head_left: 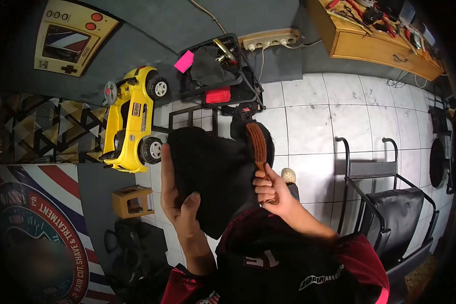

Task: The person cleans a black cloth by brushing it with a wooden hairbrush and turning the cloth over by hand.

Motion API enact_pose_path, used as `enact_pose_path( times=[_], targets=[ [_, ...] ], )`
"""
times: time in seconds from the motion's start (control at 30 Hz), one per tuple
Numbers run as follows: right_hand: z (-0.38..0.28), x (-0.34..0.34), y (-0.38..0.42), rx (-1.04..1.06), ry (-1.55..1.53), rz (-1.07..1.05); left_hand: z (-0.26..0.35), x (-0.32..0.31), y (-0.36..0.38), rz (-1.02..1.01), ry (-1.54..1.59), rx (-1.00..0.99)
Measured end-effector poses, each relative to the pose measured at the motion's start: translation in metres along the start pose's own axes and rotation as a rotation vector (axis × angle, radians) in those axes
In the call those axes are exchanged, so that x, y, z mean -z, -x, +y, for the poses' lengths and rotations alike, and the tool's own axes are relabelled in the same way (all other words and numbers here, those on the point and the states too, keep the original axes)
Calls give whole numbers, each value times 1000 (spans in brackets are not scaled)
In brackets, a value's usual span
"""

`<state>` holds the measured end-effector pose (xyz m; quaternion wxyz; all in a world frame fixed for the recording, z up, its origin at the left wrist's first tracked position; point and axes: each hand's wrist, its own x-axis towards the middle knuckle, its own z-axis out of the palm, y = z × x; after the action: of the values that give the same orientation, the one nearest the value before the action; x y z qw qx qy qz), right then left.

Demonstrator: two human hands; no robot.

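Observation:
My right hand is closed around the handle of a brown brush, whose bristled head points up and away. The brush lies over the right edge of a large black item, dark and soft-looking; I cannot make out exactly what it is. My left hand is at the left edge of the black item, fingers stretched out and thumb apart, with nothing gripped in it.
A yellow toy car stands at the left, above a small wooden stool. A black cart is ahead. At the right are a black chair and a wooden drawer cabinet with tools on top.

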<state>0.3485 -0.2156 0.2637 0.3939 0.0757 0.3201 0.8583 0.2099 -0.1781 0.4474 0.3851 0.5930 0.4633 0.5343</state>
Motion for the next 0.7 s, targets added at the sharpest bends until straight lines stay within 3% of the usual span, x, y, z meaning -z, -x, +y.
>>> enact_pose_path(
  times=[0.1, 0.17, 0.2, 0.27, 0.3, 0.33, 0.4, 0.53, 0.57, 0.63, 0.67, 0.7],
  targets=[
    [4, -1, 0, -56, 4, -47, 2, 2, -1, -3, -21, -38],
    [1, -1, 5, -250, -347, -133, 3, 5, 1, 6, -32, -30],
    [-5, 6, 6, -248, -346, -130, 3, 7, 1, 8, -11, -26],
    [-21, 23, 2, -104, 140, 79, 0, 9, 2, 15, 10, -31],
    [-20, 22, 5, -31, 276, 273, -3, 11, 2, 4, -31, -47],
    [-7, 10, 8, -38, 270, 276, -4, 13, 3, -7, -76, -53],
    [18, -11, 15, 285, 987, 491, -5, 15, 5, -17, -71, -39],
    [27, 13, 8, 686, 1967, 18, 7, -2, 5, 23, -25, 50],
    [21, 22, 2, 684, 1965, 15, 7, -3, 6, 24, -29, 50],
    [3, 52, -14, 686, 2384, -78, 8, -2, 7, 39, -83, -15],
    [-6, 66, -18, 684, 2380, -80, 10, -1, 8, 39, -88, -14],
    [-20, 81, -20, 417, 2587, 146, 15, -1, 7, 108, -46, -25]
  ],
)
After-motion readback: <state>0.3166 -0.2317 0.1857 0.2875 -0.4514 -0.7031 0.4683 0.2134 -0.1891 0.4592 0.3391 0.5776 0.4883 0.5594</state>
